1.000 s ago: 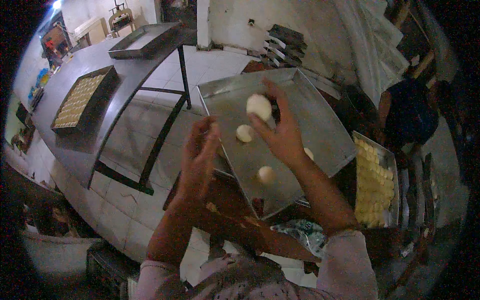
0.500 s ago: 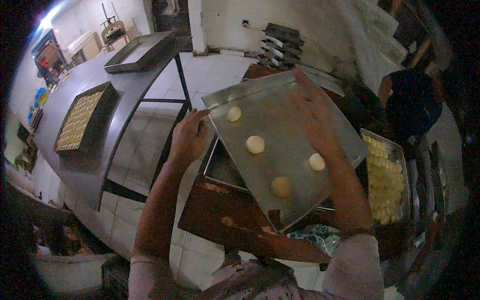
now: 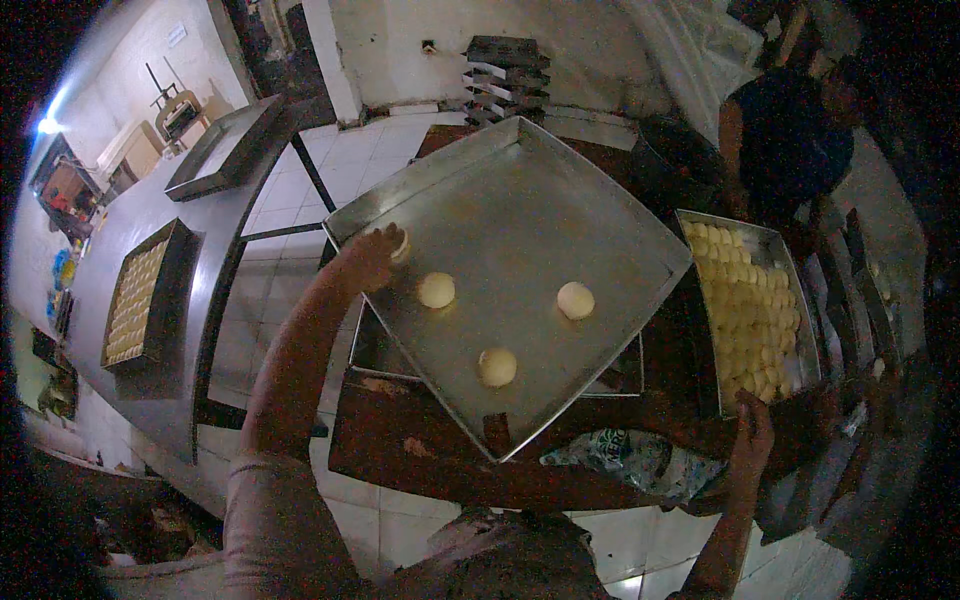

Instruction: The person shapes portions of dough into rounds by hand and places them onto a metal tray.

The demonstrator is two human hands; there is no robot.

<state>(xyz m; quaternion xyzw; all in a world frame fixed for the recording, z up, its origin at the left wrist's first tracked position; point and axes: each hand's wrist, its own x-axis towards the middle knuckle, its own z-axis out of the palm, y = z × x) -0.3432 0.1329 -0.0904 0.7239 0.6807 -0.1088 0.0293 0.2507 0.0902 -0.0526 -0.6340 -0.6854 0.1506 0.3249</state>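
Steel catches the dim light in the head view: a large square baking tray [image 3: 520, 215] lies tilted like a diamond on a dark wooden worktop [image 3: 400, 440], with another tray edge showing underneath it. Three pale dough balls [image 3: 436, 290] sit on the tray, well apart from one another: one near the left side, one toward the right [image 3: 575, 300] and one closer to the near corner [image 3: 497, 367]. The left hand [image 3: 372, 257] reaches over the tray's left rim with its fingers curled around a fourth dough ball [image 3: 399, 245], which shows just past the fingertips, at or just above the tray surface near the rim. The right hand [image 3: 752, 440] is low at the right, by the near end of a second tray [image 3: 790, 290] packed with rows of dough pieces; whether its fingers are spread or closed on anything cannot be told in the dark. A printed plastic bag [image 3: 620, 458] lies at the worktop's near edge. Off to the left, a long grey metal counter [image 3: 130, 230] carries a dark filled tray [image 3: 140, 295] and an unfilled one [image 3: 225, 145]. Another person [image 3: 785, 140] in dark clothing stands beyond the second tray.
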